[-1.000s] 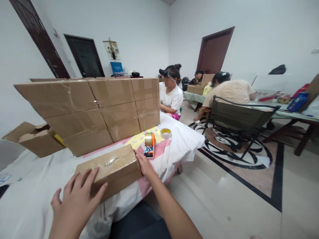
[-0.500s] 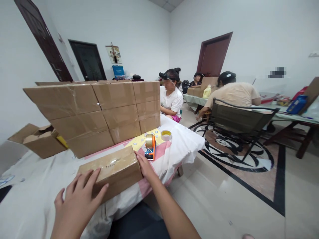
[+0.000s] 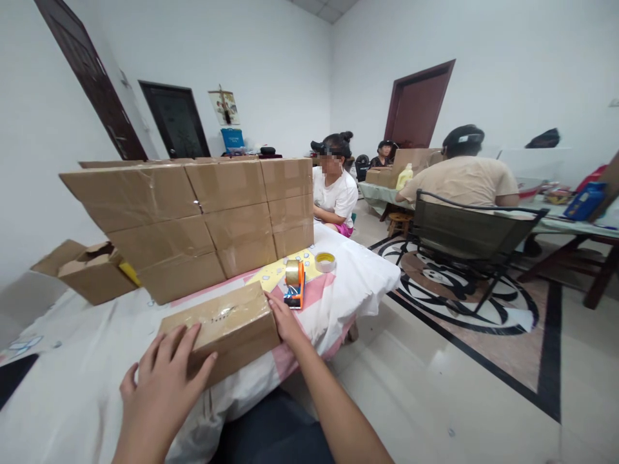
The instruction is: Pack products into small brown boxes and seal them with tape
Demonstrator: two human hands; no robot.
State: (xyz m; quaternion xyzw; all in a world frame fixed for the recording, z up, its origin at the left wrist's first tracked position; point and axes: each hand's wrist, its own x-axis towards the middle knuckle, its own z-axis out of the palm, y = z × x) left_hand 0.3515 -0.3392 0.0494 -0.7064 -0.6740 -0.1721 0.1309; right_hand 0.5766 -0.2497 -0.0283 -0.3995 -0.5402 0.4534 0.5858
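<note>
A sealed brown cardboard box point(image 3: 236, 345) lies near the front of the cloth-covered table, with clear tape shining on its top. My left hand point(image 3: 169, 367) is at its left end, fingers spread over the top edge and thumb along the near side. At the opposite end, my right hand point(image 3: 285, 320) presses against the short side, its fingertips partly hidden behind the corner. Between them the two hands hold the box. Just beyond my right hand lies an orange tape dispenser point(image 3: 300, 287) with a roll of brown tape, and beside it a loose tape roll point(image 3: 325, 261).
Stacked cardboard boxes point(image 3: 236, 219) form a wall across the table's far side. An open carton point(image 3: 99, 277) stands at the left, and a dark flat object point(image 3: 17, 377) lies at the left edge. Co-workers sit beyond; a folding chair point(image 3: 471, 225) stands to the right.
The view has shifted slightly, so everything sits a little farther right. Both hands keep their places on the box. The co-worker in the beige shirt has straightened up from leaning down.
</note>
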